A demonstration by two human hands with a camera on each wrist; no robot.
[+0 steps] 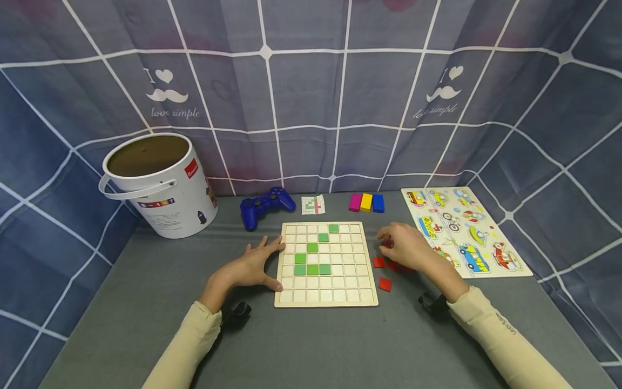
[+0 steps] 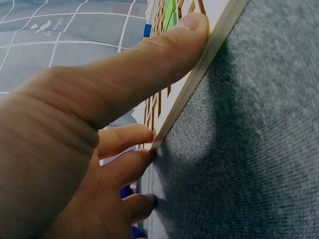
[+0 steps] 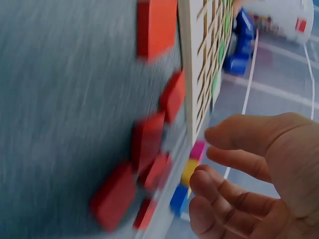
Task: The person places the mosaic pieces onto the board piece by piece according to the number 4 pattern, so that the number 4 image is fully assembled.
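A pale wooden grid board (image 1: 347,292) lies flat, with several green square tiles (image 1: 312,247) set in its cells. My left hand (image 1: 250,266) rests at the board's left edge, fingers spread; in the left wrist view the thumb (image 2: 164,52) lies on the rim and two fingertips touch the edge. Right of the board, my right hand (image 1: 405,246) hovers over several loose red tiles (image 1: 385,284). In the right wrist view its fingers (image 3: 234,194) are loosely bent with nothing visible between them, and red tiles (image 3: 113,196) lie on the cloth below.
Behind the board are a blue game controller (image 1: 264,206), a small pattern card (image 1: 313,205), and magenta, yellow and blue tile stacks (image 1: 366,202). A white bucket (image 1: 177,216) stands back left. A vehicle picture board (image 1: 461,229) lies at right, near the right forearm.
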